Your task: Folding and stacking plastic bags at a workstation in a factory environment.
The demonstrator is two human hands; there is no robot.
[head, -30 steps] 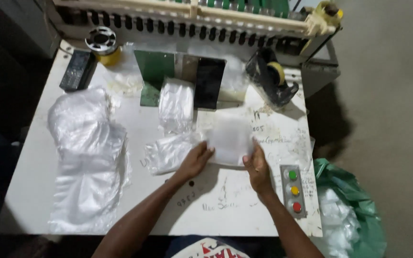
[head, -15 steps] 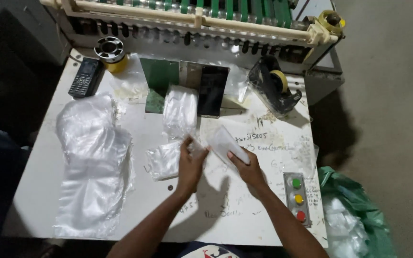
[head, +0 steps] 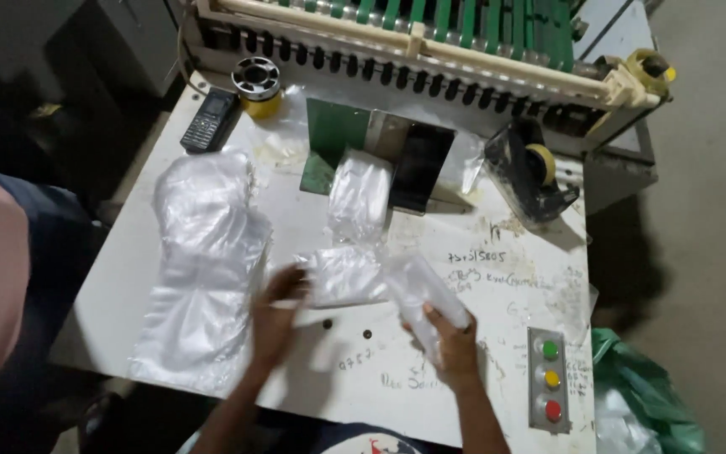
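White worktable (head: 497, 210) filled most of the view, scribbled on in pen. Machine with a row of green and cream rollers (head: 430, 38) ran along its far edge. Big heap of clear plastic bags (head: 203, 261) lay on the table's left part. Green bag (head: 649, 395) sat off the table's right near corner. Black tape dispenser (head: 531, 176) stood at far right of the table; a smaller stack of clear bags (head: 359, 193) lay mid-table beside a dark flat panel (head: 420, 166). Another flat bundle of clear bags (head: 342, 273) lay near the front, centre.

Left hand (head: 275, 315) was blurred, fingers curled at the left edge of that bundle; touching it, grip can't be confirmed. Right hand (head: 454, 336) was closed round a folded clear bag (head: 420, 290), which stuck up and leftward from the fist, just beside the bundle's right end.

Smaller stuff: control box with green, yellow, red buttons (head: 550, 378) at near right, black phone (head: 207, 120) far left, yellow tape roll (head: 257, 86) next to it.
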